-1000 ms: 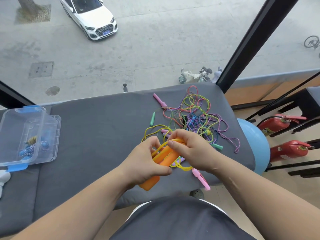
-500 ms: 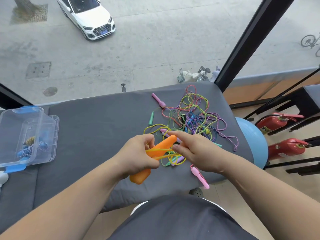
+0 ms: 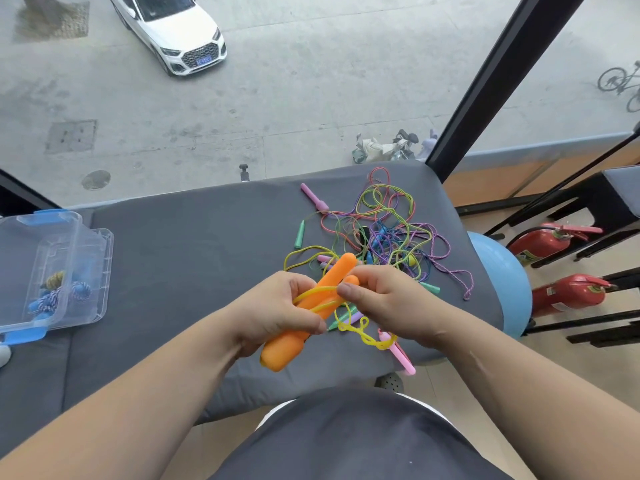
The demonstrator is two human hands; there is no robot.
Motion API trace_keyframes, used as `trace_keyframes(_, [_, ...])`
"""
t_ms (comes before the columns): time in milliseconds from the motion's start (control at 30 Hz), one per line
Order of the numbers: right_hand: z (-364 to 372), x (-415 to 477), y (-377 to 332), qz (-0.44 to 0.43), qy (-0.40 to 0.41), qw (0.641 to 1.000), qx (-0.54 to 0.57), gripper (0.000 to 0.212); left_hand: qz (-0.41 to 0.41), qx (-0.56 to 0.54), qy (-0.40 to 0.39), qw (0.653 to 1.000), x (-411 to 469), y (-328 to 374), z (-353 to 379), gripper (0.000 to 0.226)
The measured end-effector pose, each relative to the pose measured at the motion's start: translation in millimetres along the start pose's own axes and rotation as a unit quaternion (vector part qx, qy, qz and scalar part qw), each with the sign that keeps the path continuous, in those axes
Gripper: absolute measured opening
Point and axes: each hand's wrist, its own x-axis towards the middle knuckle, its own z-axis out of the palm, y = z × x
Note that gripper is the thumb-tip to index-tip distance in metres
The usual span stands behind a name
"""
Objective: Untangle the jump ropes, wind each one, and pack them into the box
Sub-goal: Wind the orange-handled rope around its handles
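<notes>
**Item: yellow jump rope, winding in hand.**

- Orange handles (image 3: 332,282): two, laid side by side, raised above the near edge of the grey tabletop (image 3: 190,254). The left hand (image 3: 277,313) grips them as one bundle around their lower half.
- Yellow cord (image 3: 313,294): a few turns lie across the handles. The right hand (image 3: 384,299) pinches it just beside the handles between thumb and fingers. A kinked length hangs below the hands, and a slack loop runs back toward the tangle (image 3: 381,233).
- Tangle: the remaining ropes and their small handles, heaped on the far right of the tabletop, not yet sorted.
- Box (image 3: 52,271): clear with blue clasps, at the far left, well apart from the hands. Wound ropes already lie inside.
- Pink handle (image 3: 401,356): loose at the near edge, under the right wrist.

**Handling note (judgement):** lay each turn snugly beside the last with even tension. Hold the handles parallel so the turns cannot slip off. Free the trailing loop from the tangle before pulling, or it may drag other ropes along. Straighten the kinked length as it feeds.
</notes>
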Motion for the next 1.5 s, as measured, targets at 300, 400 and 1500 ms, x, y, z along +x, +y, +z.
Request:
trace_keyframes(300, [5.8,-3.3,1.7,0.011,0.004,1.000,0.018,0.036,-0.027,0.192,0.010,0.981,5.9,8.3,3.7,0.035])
trace_keyframes(400, [5.9,-2.7,-1.7,0.012,0.006,1.000,-0.010,0.035,-0.045,0.301,0.043,0.952,9.7,12.1,3.7,0.035])
trace_keyframes(1500, [1.3,-7.9,8.3,-0.045,0.033,0.998,0.020,0.014,0.097,0.384,0.007,0.918,5.7,5.8,2.5,0.023])
